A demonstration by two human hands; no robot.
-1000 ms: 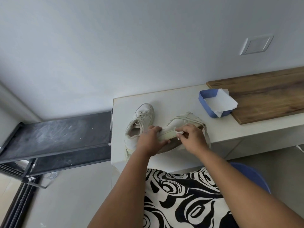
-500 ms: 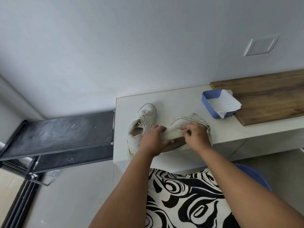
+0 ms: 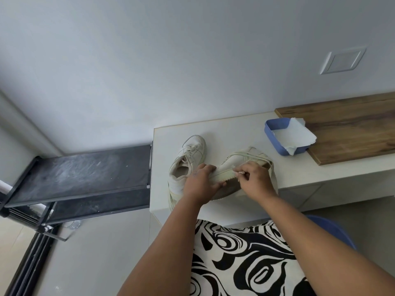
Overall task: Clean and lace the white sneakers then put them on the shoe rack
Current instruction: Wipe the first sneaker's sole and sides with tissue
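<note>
On the white counter (image 3: 230,133), one white sneaker (image 3: 188,161) stands upright with its toe toward twelve o'clock, its laces in place as far as can be seen. At its three o'clock side the second sneaker (image 3: 241,161) is tipped onto its side so the sole edge faces the person, probably to expose the rim for wiping.

The left hand (image 3: 199,184) curls around the heel end of the tipped sneaker, gripping it, which likely steadies the shoe against the rubbing. The right hand (image 3: 255,180) has its fingers bunched narrowly around a small white wipe (image 3: 239,172), pinching it against the sole's side; what the wipe is made of cannot be told.

At about two o'clock from the shoes sits a blue tray (image 3: 275,137) holding white paper sheets (image 3: 295,135), kept near the working hand, probably as a supply of fresh wipes. A wooden board (image 3: 346,124) lies beyond it. The black shoe rack (image 3: 81,167) waits at nine o'clock, just beside the counter's end, so the finished pair need travel little. Cleaning appears to be the step in hand.
</note>
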